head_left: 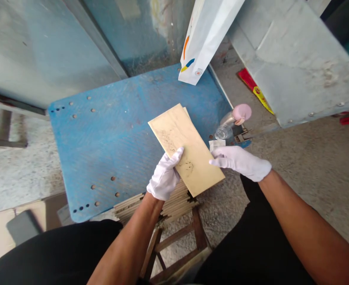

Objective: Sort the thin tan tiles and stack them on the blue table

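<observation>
A pale beige rectangular tile (184, 142) with dark smudges is held above the near edge of a blue metal plate (109, 138). My left hand (164, 176), in a white glove, grips its near left edge with the thumb on top. My right hand (241, 161), also gloved, holds the tile's right edge. A second tile edge shows just behind the first. Below my left hand lies a stack of similar tiles (174, 202) on a wooden stool (177, 241).
A white paper bag (205, 35) hangs over the plate's far right corner. A clear bottle with a pink cap (235, 118) lies on the concrete floor at the right. A grey metal panel (299, 63) and a red object (253, 89) lie beyond.
</observation>
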Demonstrator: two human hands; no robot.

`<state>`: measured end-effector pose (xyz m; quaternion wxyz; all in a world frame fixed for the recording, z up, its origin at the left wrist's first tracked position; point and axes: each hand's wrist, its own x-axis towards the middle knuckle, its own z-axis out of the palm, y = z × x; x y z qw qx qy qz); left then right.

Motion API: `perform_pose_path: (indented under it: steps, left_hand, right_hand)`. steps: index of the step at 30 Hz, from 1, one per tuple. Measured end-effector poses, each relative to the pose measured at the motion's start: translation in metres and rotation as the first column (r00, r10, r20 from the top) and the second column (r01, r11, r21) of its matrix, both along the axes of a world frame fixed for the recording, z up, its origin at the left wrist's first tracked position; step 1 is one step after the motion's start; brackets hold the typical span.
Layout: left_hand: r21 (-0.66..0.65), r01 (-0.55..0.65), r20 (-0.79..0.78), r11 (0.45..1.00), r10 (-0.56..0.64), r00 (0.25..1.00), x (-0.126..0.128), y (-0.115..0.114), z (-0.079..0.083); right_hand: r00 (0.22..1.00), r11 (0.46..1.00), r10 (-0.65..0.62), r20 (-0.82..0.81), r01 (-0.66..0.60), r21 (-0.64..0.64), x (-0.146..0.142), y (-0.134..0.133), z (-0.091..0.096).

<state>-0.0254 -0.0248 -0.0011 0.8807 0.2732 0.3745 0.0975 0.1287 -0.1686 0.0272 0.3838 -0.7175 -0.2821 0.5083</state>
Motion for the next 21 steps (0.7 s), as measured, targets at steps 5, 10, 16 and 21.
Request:
perform_pose_path:
  steps: [5,10,16,21]
  left_hand:
    - [0.056,0.134,-0.039,0.989,-0.132,0.990,-0.019,-0.047,0.007]
    - [-0.002,0.383,-0.062,0.924,-0.382,0.922,-0.042,-0.092,0.003]
    - [-0.069,0.506,-0.009,0.860,-0.507,0.862,-0.065,-0.133,-0.009]
    - [-0.037,0.549,0.072,0.835,-0.546,0.835,-0.076,-0.140,-0.010]
  right_hand:
    - [0.976,0.972,-0.212,-0.050,0.216,0.092,0.019,-0.009,0.020]
    - [0.985,0.973,-0.169,0.039,0.160,0.168,0.028,-0.032,0.045]
    - [0.885,0.890,0.424,0.192,-0.368,-0.269,0.018,-0.047,0.047]
    - [0.676,0.653,0.724,0.137,-0.608,-0.452,-0.001,-0.053,0.035]
